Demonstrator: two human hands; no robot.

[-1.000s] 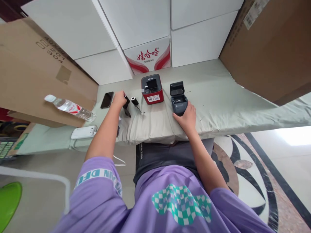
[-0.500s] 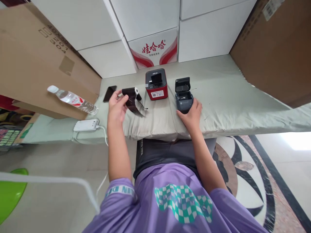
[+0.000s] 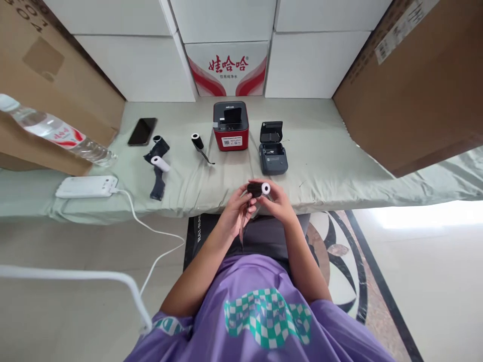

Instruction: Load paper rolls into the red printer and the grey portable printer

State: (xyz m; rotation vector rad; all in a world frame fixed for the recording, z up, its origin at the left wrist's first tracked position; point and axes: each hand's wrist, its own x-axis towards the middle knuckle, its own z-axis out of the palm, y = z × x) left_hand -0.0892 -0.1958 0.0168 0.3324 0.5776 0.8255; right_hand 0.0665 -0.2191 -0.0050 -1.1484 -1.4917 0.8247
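Observation:
In front of my lap, at the table's front edge, both hands hold a dark ribbon roll (image 3: 254, 189) with a round white end facing me on its right. My left hand (image 3: 236, 207) pinches the dark part, and a thin dark strip hangs below its fingers. My right hand (image 3: 278, 202) curls round the white end from the right. Just beyond the hands stands a dark blue-grey portable printer (image 3: 274, 163), its lid raised and its inside bare. Left of it is a red and black box-shaped printer (image 3: 233, 137).
Farther left lie a small black roll (image 3: 197, 142) with a loose tail, a white roll (image 3: 161, 163) on dark film, a phone (image 3: 142, 131), a white power bank (image 3: 86, 186) with a cable, and a water bottle (image 3: 64, 133). Cardboard boxes (image 3: 411, 95) flank the table; white cartons (image 3: 226, 70) line its back.
My right hand has left the portable printer and met my left hand at the front edge. Rolls and dark film now lie on the table at left. The view has shifted.

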